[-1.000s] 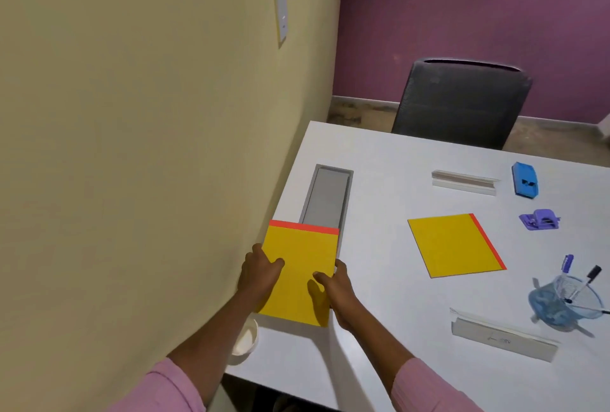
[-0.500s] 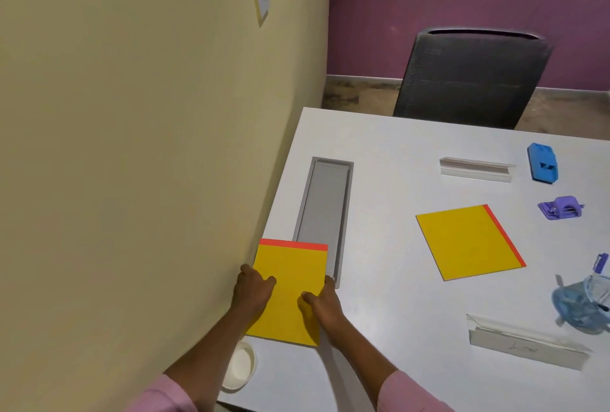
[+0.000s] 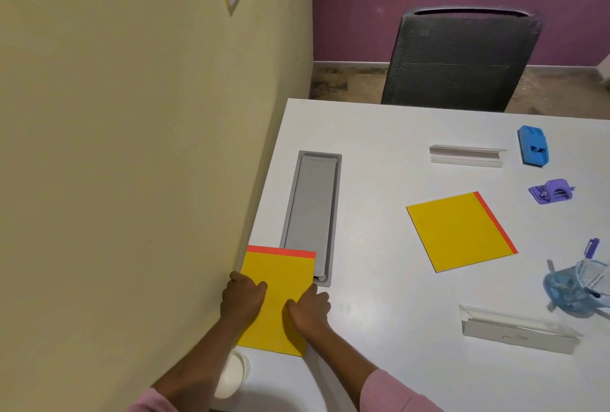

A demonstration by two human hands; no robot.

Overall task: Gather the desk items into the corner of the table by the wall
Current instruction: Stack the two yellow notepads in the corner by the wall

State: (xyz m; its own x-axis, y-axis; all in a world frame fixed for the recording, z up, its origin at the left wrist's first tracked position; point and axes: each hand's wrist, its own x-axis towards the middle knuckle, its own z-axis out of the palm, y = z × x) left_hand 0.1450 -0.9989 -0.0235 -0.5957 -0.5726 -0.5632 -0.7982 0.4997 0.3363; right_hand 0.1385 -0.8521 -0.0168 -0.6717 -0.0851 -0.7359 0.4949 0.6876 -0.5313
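Left hand [image 3: 243,296] and right hand [image 3: 309,308] grip the yellow pad [image 3: 280,274] by its sides, fingers [image 3: 321,296] curled, just beside the wall [image 3: 132,180]

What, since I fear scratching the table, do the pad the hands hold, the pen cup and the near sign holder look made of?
The pad: paper or card, matte yellow with a red strip; thin, flat. The pen cup: likely blue wire or plastic mesh; see-through weave. The sign holder: probably clear acrylic, glossy; the table shows through.

Even soft light, faint shadows, edges warped
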